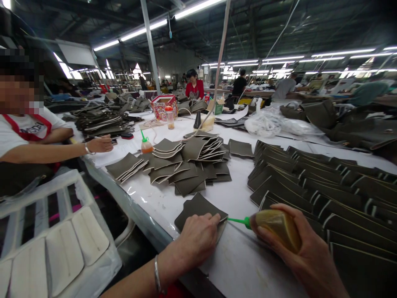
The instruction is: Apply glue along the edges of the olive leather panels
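Note:
My right hand (294, 231) is wrapped around a glue bottle (279, 227) of amber liquid, tilted on its side. Its thin green nozzle points left and meets the edge of a dark olive leather-like panel (198, 211). My left hand (201, 231) grips that panel near its right corner, fingers bent together on top; the thumb is hidden. Beyond it lies a loose heap of similar panels (192, 176) with pale edges. Along the right, overlapping rows of panels (285, 182) reach close to my right hand.
A second green-tipped bottle (146, 142) stands behind the heap, near a red patterned box (164, 106). At the left, a co-worker's hand (99, 144) rests over the table (167, 207). A white rack with pale pieces (65, 248) stands below the table edge. Clear plastic bags (266, 122) lie at the back.

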A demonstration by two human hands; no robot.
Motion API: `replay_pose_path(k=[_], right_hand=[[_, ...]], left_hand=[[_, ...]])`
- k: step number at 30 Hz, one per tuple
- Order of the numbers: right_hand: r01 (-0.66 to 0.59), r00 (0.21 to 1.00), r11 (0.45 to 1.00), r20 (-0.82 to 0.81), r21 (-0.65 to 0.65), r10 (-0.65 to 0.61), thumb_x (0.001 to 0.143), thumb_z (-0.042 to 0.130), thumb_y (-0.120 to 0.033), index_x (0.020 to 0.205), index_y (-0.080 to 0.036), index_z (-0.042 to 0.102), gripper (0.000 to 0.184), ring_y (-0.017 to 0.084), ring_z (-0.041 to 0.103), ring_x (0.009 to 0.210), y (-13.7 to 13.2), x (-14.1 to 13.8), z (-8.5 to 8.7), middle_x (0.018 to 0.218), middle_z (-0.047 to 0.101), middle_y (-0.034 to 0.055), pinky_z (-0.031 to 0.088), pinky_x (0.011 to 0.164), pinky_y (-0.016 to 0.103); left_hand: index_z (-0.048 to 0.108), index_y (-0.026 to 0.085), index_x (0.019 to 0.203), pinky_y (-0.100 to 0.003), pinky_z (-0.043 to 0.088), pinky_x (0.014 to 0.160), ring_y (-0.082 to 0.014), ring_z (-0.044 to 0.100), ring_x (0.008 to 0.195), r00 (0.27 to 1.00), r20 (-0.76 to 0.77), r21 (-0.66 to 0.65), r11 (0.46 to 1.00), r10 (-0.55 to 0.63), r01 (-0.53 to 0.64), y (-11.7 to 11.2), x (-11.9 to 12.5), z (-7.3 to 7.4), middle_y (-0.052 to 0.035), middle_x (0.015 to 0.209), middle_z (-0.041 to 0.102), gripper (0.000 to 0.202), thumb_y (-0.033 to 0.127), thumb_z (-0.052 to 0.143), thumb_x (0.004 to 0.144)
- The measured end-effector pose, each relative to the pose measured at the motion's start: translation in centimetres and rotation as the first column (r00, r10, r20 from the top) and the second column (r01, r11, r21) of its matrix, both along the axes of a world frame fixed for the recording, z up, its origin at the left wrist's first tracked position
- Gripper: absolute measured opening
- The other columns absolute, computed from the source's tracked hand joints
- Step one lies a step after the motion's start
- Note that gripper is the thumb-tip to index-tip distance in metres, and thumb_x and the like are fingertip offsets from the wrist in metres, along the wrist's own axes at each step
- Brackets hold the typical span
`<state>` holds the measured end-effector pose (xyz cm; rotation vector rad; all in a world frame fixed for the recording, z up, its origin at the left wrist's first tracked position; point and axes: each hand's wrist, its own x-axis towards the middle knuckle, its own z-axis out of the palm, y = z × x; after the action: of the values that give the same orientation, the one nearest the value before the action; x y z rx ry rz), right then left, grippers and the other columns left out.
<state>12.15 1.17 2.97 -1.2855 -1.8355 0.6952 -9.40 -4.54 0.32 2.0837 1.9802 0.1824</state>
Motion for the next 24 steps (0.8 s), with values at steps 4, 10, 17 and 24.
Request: replay_pose_path(k=[4,10,17,24], right_hand=[[-0.084,0.995,0.984,-0.073,-0.159,0.073,0.076,0.067,-0.061,0.113,-0.027,0.054,0.052,0.025,0.063,0.084,-0.5,-0.2,0.1,0.097,0.065,-0.0007,0.049,0.072,0.033],[-0.023,0.999,0.992,-0.030,-0.124,0.019,0.075,0.067,-0.062,0.112,-0.027,0.055,0.052,0.024,0.062,0.085,-0.3,-0.1,0.4,0.099,0.064,-0.0006,0.047,0.074,0.033],[-0.090,0.994,0.966,-0.081,-0.243,0.073,0.077,0.065,-0.064,0.114,-0.027,0.051,0.054,0.021,0.062,0.086,-1.0,-0.1,0.5,0.097,0.064,-0.0023,0.047,0.075,0.030],[-0.149,0.988,0.941,-0.094,-0.304,0.126,0.074,0.069,-0.064,0.116,-0.026,0.051,0.060,0.025,0.064,0.082,-1.4,0.3,-0.1,0.095,0.066,-0.0002,0.050,0.072,0.032]], left_hand=[[0.058,0.025,0.114,-0.033,0.050,0.068,-0.0232,0.068,0.078,1.000,0.008,0.000,1.000,0.001,-0.001,-0.3,0.0,0.3,-0.0040,0.091,0.069,0.029,0.023,0.036,0.095],[0.058,0.023,0.108,-0.035,0.051,0.068,-0.0237,0.067,0.076,1.000,0.006,0.004,1.000,0.001,-0.002,-0.5,0.0,0.7,-0.0034,0.090,0.067,0.028,0.024,0.035,0.094],[0.057,0.025,0.115,-0.033,0.051,0.071,-0.0220,0.066,0.079,1.000,0.020,-0.002,1.000,-0.009,0.009,-0.6,-0.4,0.7,-0.0037,0.092,0.066,0.031,0.025,0.032,0.095],[0.055,0.025,0.122,-0.033,0.052,0.071,-0.0221,0.066,0.078,0.999,0.032,0.012,1.000,-0.017,0.017,-0.9,-0.6,0.5,-0.0035,0.093,0.065,0.035,0.025,0.033,0.095]])
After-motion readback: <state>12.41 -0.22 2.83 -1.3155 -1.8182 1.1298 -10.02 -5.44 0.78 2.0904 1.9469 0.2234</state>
